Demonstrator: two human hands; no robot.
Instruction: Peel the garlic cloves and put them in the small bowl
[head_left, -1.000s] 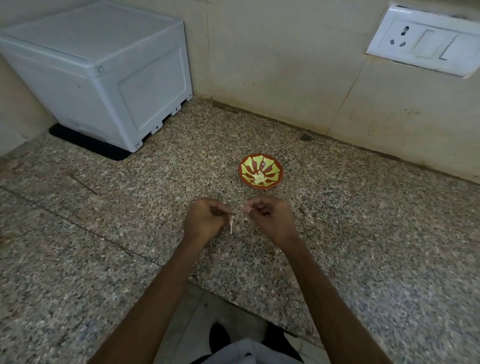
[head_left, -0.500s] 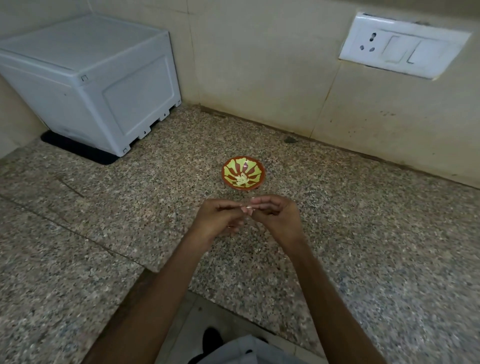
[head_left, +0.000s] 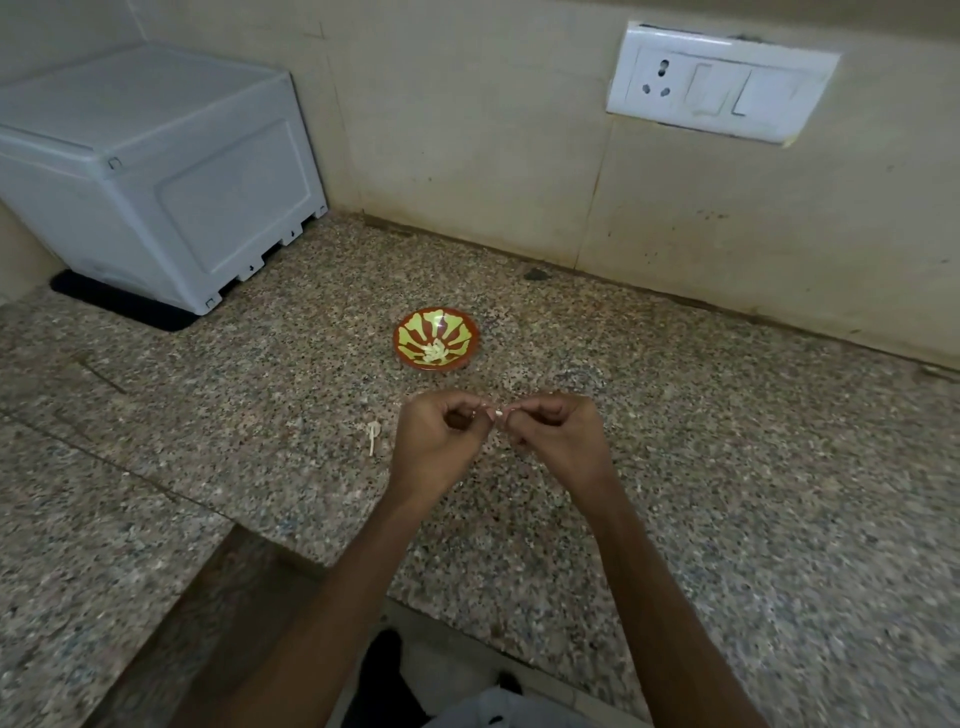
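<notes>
From my feed I see both hands raised over the worktop (head_left: 727, 441), roughly midway between its back edge and the stepped front edge. The left hand (head_left: 441, 441) and the right hand (head_left: 558, 441) have their fingers curled in, and their fingertips meet on one small pale garlic clove (head_left: 496, 414), pinched from both sides. How much skin is on it I cannot tell (it is tiny on my screen). The small bowl (head_left: 470, 332), reddish brown with yellow-green streaks, stands on the worktop just beyond the hands, nearer the back edge, with a little heap of peeled cloves (head_left: 435, 353) in its bottom. A pale scrap of garlic skin (head_left: 373, 434) lies on the stone just left of the left hand. In the back left corner of the worktop sits a white plastic box (head_left: 156, 171) on a black mat (head_left: 124, 306). A white socket plate (head_left: 719, 85) is fixed to the wall above the back edge, off to the right.
</notes>
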